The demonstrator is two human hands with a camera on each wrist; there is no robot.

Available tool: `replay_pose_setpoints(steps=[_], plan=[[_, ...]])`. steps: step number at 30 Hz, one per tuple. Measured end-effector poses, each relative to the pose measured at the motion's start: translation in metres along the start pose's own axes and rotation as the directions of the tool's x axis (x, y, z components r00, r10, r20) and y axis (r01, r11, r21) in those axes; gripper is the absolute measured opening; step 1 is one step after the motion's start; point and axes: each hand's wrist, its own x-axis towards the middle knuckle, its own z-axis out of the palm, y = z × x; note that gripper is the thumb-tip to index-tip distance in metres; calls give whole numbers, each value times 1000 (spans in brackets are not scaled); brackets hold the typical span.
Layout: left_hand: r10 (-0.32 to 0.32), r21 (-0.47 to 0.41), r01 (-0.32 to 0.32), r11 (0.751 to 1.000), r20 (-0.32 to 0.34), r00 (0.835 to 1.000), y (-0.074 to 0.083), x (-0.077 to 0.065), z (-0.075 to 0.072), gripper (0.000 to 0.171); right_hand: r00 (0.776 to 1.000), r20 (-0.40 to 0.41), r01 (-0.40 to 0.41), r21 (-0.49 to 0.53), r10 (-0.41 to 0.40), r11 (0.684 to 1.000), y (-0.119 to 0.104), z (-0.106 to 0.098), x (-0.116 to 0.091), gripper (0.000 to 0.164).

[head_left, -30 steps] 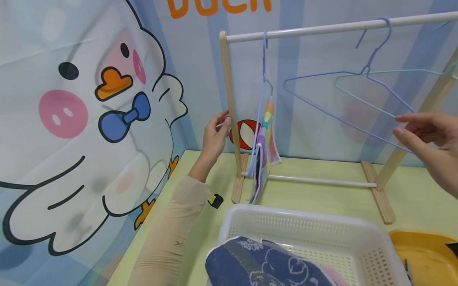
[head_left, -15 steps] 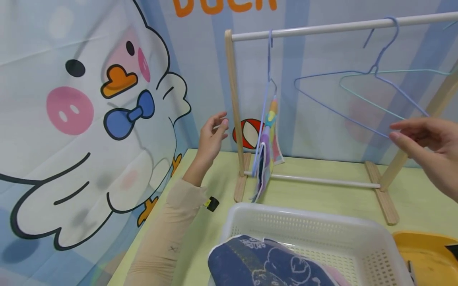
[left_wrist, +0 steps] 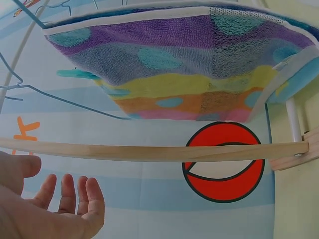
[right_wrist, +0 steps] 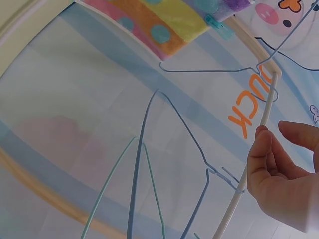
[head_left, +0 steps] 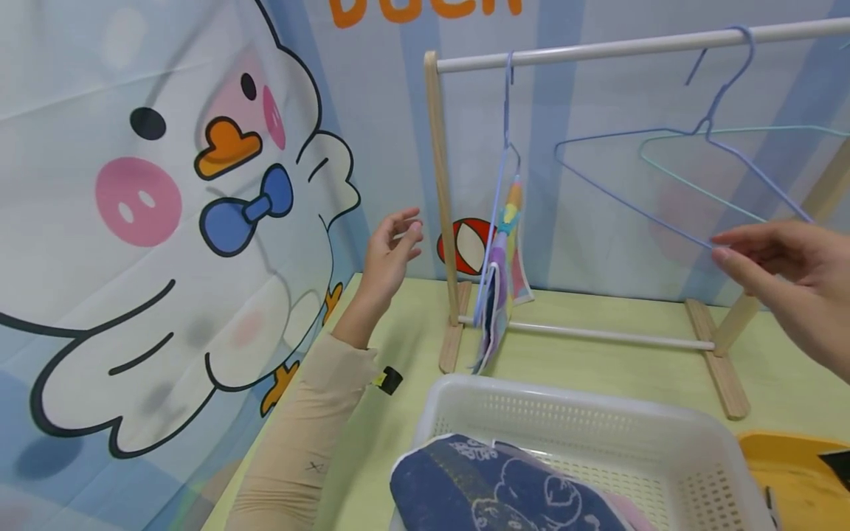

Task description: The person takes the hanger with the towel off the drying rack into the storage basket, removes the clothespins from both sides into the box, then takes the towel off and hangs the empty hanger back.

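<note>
My left hand [head_left: 387, 259] is raised just left of the rack's wooden post [head_left: 443, 184], fingers loosely bent and holding nothing. A striped, dotted towel [left_wrist: 164, 69] hangs folded from a lilac-blue hanger [head_left: 508, 103] at the rack's left end, with a teal clip [right_wrist: 219, 29] on it. On the right, my right hand [head_left: 790, 273] overlaps the lower bar of a bare blue hanger [head_left: 707, 127] in the head view. The right wrist view shows that hand's thumb and fingertips apart, with nothing between them. A mint-green hanger [head_left: 704, 186] hangs behind the blue one.
A white top rod [head_left: 598, 51] carries the hangers. In front of the rack stands a white perforated basket [head_left: 571, 394] holding a navy printed cloth [head_left: 491, 479]. A yellow tray [head_left: 777, 446] lies at right, a small black-and-yellow object [head_left: 392, 380] beside my left sleeve.
My right hand has shifted left along the bare hanger's lower bar. My left hand has drawn slightly away from the post. The head view has turned a little, shifting the rack rightward.
</note>
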Motion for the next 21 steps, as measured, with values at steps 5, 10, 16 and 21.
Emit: replay_pose_setpoints(steps=[5, 10, 16, 21], plan=[[9, -8, -9, 1000, -1, 1000, 1, 3, 3, 38, 1000, 26, -15, -52, 16, 999, -7, 3, 1, 17], [14, -23, -14, 1000, -3, 1000, -1, 7, 8, 38, 998, 51, -39, -140, 47, 989, -15, 4, 3, 22], [9, -43, -10, 999, -7, 1000, -4, 11, 11, 39, 995, 90, -36, -163, 51, 986, -25, 7, 5, 23], [0, -74, -1, 997, -15, 1000, -6, 17, 15, 40, 992, 110, -46, -137, 62, 989, -31, 10, 7, 23]])
